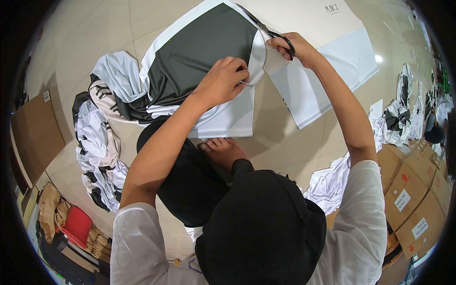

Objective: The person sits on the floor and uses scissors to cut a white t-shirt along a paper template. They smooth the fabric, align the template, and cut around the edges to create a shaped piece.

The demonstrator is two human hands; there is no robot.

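Observation:
A dark grey fabric panel with white borders [204,45] lies spread on the floor in front of me, rumpled toward its left end. My left hand [223,80] rests on its right part, fingers curled and pinching the white edge. In my right hand [297,47] is a pair of black-handled scissors [257,21], with the fingers through the handle loops. The blades point away and to the left, along the panel's right border. A narrow white margin [257,59] curls up between my two hands. What the left fingertips press against is partly hidden.
White fabric pieces [327,76] lie at the right, partly over a pale printed sheet [308,16]. Heaped white and black cloth [95,142] is on the left. Cardboard boxes [408,194] stand at the right; a brown board [38,135] is far left. My bare foot [225,151] is near the panel.

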